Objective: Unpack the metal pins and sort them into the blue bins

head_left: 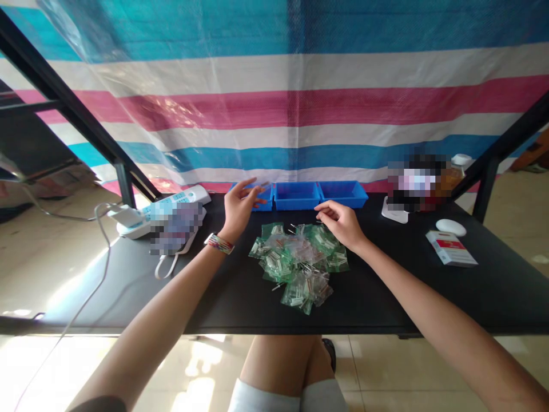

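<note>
My left hand, a patterned band on its wrist, is raised over the left blue bin. Its fingers are bent, and a small, pale, blurred thing shows at the thumb and fingertips. Just above the right upper edge of the pile, my right hand has thumb and fingers pinched together. What sits in that pinch is too small to name. Under and between the hands lies a heap of small green and clear plastic bags with short pale and metal pin-like pieces inside. A few loose pins lie around it.
The middle blue bin and right blue bin line the back of the black table. At left are a power strip and a phone-like device. A small box, white oval object and bottle stand right.
</note>
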Action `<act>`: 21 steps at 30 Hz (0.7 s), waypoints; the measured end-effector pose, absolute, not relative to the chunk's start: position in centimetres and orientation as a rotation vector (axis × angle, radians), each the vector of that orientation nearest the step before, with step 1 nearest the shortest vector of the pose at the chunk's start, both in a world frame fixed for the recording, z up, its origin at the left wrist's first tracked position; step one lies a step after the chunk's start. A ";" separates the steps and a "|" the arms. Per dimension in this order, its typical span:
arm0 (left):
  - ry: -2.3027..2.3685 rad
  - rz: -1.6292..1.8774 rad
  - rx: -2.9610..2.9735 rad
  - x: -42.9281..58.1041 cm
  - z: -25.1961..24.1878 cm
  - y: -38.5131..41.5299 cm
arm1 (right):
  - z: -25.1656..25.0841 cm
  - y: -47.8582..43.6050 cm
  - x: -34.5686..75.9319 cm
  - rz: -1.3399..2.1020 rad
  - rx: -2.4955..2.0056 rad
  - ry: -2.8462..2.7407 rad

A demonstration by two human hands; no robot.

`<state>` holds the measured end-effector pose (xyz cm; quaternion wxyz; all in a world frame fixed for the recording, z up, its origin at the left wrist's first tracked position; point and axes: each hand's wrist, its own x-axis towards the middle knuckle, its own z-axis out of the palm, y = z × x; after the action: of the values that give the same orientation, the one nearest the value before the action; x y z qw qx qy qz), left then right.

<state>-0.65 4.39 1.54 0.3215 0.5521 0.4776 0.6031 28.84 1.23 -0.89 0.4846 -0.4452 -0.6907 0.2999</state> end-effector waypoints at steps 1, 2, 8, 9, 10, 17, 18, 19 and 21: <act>1.290 1.642 1.448 -1.3 1.6 4.7 | -0.8 1.3 29.0 0.726 -1.100 -1.714; 1.321 1.686 1.443 -1.9 1.6 5.0 | -0.7 1.3 29.1 0.722 -1.110 -1.753; 1.362 1.658 1.419 -3.2 1.9 5.3 | 0.2 0.7 29.6 0.698 -1.027 -2.025; 1.348 1.655 1.429 -3.1 1.9 5.2 | 0.5 0.6 29.7 0.700 -1.004 -2.057; 1.336 1.651 1.452 -2.9 1.9 5.1 | 0.7 0.5 29.8 0.698 -0.981 -2.085; 1.252 1.427 1.821 -0.7 1.8 3.1 | 1.5 -1.0 28.9 0.602 -0.743 -2.259; 1.227 1.361 1.863 -0.3 1.8 2.7 | 1.4 -1.2 28.6 0.589 -0.727 -2.278; 1.191 1.277 1.912 0.1 1.8 2.3 | 1.3 -1.4 28.3 0.574 -0.719 -2.295; 1.134 1.147 2.004 0.8 1.8 1.5 | 1.0 -1.6 27.8 0.545 -0.709 -2.318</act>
<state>0.78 1.55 1.76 0.2807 0.7478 0.4230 0.4278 27.85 -1.59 0.97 0.3226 -0.2700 -0.8831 0.2076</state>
